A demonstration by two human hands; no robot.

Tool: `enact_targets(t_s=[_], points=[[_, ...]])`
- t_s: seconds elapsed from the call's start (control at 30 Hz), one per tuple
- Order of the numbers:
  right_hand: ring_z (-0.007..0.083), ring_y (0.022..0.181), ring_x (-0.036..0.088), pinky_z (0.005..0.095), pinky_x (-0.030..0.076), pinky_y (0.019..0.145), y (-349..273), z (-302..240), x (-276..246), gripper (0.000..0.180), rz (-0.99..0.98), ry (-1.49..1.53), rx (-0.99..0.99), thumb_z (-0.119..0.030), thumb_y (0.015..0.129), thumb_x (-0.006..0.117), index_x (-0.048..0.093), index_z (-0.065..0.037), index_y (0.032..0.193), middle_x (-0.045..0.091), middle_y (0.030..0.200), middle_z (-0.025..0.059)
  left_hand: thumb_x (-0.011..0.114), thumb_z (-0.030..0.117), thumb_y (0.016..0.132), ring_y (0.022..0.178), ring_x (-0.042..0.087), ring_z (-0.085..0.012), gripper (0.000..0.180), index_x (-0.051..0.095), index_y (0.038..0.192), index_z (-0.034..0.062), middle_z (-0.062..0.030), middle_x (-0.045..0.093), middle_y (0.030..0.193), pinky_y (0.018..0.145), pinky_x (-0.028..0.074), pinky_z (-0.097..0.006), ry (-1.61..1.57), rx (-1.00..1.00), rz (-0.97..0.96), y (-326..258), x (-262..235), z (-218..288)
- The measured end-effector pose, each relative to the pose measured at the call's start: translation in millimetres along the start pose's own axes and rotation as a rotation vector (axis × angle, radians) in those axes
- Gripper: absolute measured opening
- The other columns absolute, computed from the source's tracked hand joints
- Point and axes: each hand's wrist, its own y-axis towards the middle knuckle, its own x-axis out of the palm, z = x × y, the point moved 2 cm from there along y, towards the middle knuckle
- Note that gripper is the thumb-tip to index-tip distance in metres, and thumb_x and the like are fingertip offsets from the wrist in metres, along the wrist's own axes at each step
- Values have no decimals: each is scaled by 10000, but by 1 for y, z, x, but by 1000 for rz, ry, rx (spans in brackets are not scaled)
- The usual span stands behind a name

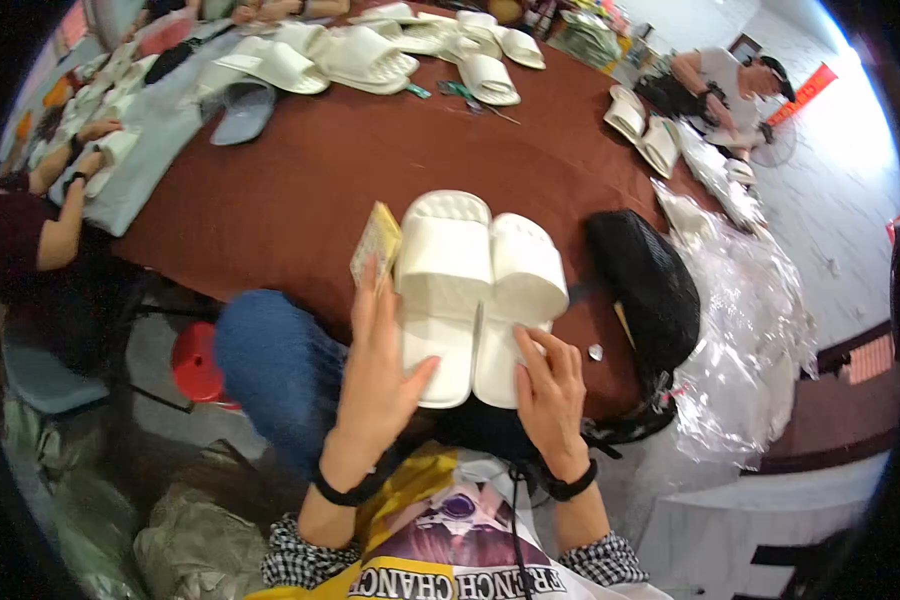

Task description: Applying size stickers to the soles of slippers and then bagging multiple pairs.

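A pair of white slide slippers lies side by side in front of me, toes pointing away. The left slipper (436, 345) is against my left hand (375, 365), whose long fingers run along its outer side while the thumb rests on the footbed. By those fingertips stands a small yellow patterned card (375, 245); whether the fingers pinch it I cannot tell. My right hand (550, 395) holds the heel part of the right slipper (525, 268), fingers bent over its footbed. The slippers' heels reach past the near edge of the brown-covered table (300, 190).
More white slippers (365, 60) are heaped at the far side, beside a grey slipper (243, 112). To the right lie a black bag (645, 290) and clear plastic wrapping (740, 350). A red stool (195, 360) stands lower left. Other people (720, 90) handle slippers at both sides.
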Motion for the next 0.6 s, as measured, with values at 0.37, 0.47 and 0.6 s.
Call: enact_targets(t_s=[0.37, 0.47, 0.6], points=[[337, 964, 586, 427, 513, 828, 0, -5, -4, 406, 3, 26, -16, -28, 888, 670, 671, -74, 1291, 647, 1236, 112, 807, 20, 774, 1482, 353, -400, 1114, 89, 1626, -5, -215, 76, 1695, 1188, 400, -406, 96, -15, -38, -5, 0, 1], [353, 1043, 575, 443, 486, 899, -1, -6, -2, 437, -11, 25, 16, -17, 883, 649, 658, -59, 1317, 644, 1246, 134, 807, 26, 777, 1495, 328, -403, 1102, 97, 1619, -19, -217, 77, 1694, 1193, 396, -411, 100, -8, -36, -4, 0, 1], [361, 1071, 568, 449, 472, 934, -2, -4, -4, 432, -65, 89, 82, -24, 882, 648, 670, -55, 1312, 639, 1253, 145, 804, 35, 782, 1505, 307, -404, 1086, 107, 1612, -29, -221, 79, 1693, 1192, 396, -416, 92, 1, -35, -4, 0, 2]])
